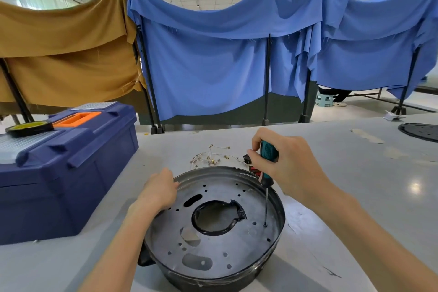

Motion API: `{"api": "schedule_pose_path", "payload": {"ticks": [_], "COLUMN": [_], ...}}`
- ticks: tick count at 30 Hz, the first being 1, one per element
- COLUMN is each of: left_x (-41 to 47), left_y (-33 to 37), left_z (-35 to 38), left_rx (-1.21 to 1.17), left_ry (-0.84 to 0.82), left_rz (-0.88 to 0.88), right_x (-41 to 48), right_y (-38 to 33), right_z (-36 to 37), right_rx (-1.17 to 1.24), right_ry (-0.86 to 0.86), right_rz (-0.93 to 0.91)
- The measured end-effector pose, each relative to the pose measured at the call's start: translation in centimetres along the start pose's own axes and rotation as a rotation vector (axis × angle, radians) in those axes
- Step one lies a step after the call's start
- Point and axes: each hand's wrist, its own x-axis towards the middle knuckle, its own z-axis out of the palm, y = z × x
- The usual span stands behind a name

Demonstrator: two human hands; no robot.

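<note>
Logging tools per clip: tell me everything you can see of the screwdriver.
The screwdriver has a teal handle with a textured grip and black collar, seemingly plastic, and a thin dark metal shaft. It stands nearly upright, tip down on the perforated floor of the round metal pan near its right wall; the tip's type is too small to tell. The right hand grips the handle, fingers curled round it.

Round dark metal base [237,246]: perforated plate, 1 large central cutout, flat on desk [355,197]. Teal-handled screwdriver [267,182] upright, tip at hole near right rim.
</note>
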Motion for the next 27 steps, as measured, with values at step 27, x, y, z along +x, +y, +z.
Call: {"api": "schedule_pose_path", "payload": {"ticks": [27], "left_x": [-7.0], "left_y": [9.1], "left_z": [3.2], "left_rx": [-0.151], "left_ry": [-0.217], "left_rz": [0.734], "right_x": [-0.4], "right_y": [-0.2], "right_z": [-2.6], "right_rx": [0.018], "right_ry": [-0.229], "right_rz": [0.031]}}
